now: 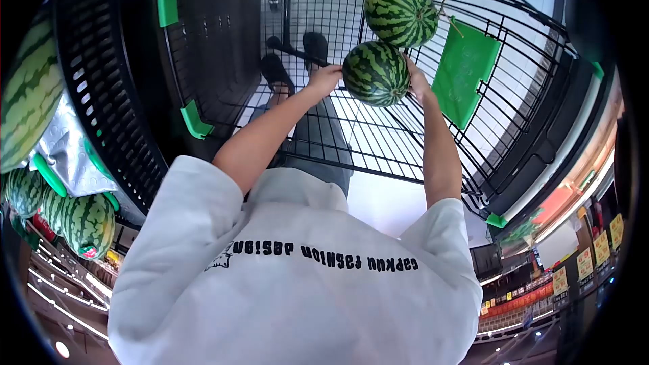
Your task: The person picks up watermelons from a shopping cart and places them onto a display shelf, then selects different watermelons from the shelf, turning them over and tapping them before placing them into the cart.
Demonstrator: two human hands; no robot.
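Head view, inverted. Upper centre of the frame: a striped watermelon (376, 73) held between both hands inside a black wire shopping cart (223, 40). The left hand (324, 80) presses its left flank, the right hand (418, 84) its right flank; each grip is spread open against the rind, fingers partly hidden behind the fruit. A second watermelon (401, 12) sits just above it in the frame, near or touching. A green flap (465, 71) hangs at the cart's right wall. Further watermelons (81, 222) lie at the left edge.
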